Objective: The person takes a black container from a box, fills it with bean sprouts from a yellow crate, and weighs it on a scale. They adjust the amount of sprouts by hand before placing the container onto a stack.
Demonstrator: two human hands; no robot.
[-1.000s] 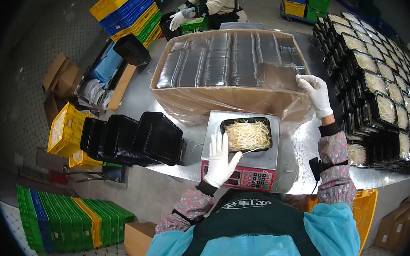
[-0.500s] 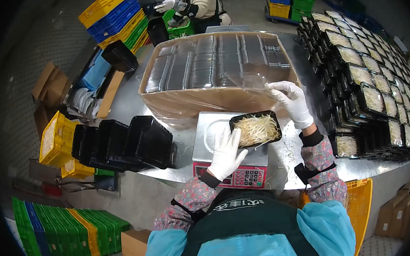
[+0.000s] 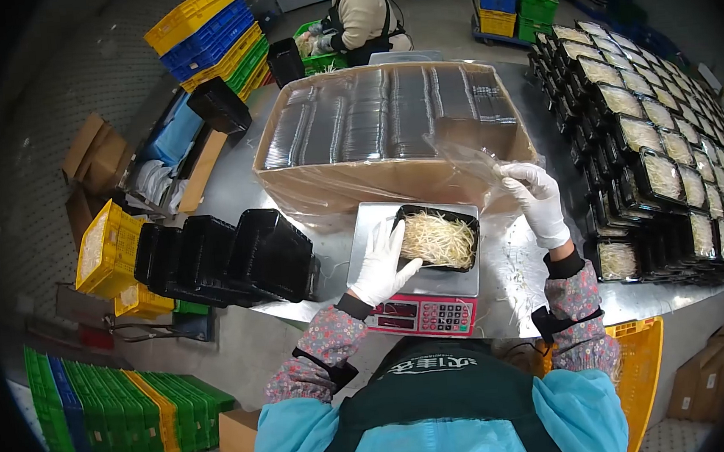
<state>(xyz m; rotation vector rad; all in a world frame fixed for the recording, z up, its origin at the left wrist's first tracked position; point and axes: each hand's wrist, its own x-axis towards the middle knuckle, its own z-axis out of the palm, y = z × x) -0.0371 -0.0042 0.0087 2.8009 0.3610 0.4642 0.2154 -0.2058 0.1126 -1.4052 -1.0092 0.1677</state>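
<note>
A black tray of bean sprouts (image 3: 438,239) rests on the metal plate of a weighing scale (image 3: 443,285) with a red keypad front. My left hand (image 3: 382,263), white-gloved, lies at the tray's left side with fingers stretched out and apart, the thumb at its near left edge. Off to the right, my gloved right hand (image 3: 534,200) pinches a clear plastic lid (image 3: 463,160) by its near edge. That lid hangs over the near right part of a cardboard box (image 3: 358,179) packed with rows of clear lids (image 3: 361,111).
Black empty trays (image 3: 271,254) stand stacked at the left. Filled, covered packs (image 3: 660,173) pile high on the right. Loose sprouts lie on the metal table (image 3: 515,278). Across the table a person (image 3: 363,18) works at a green crate (image 3: 323,61). Coloured crates (image 3: 207,38) stack behind.
The sprout tray has shifted left onto the middle of the scale plate and turned slightly. My left hand moved left with it. My right hand, with the lid, sits slightly lower and further right.
</note>
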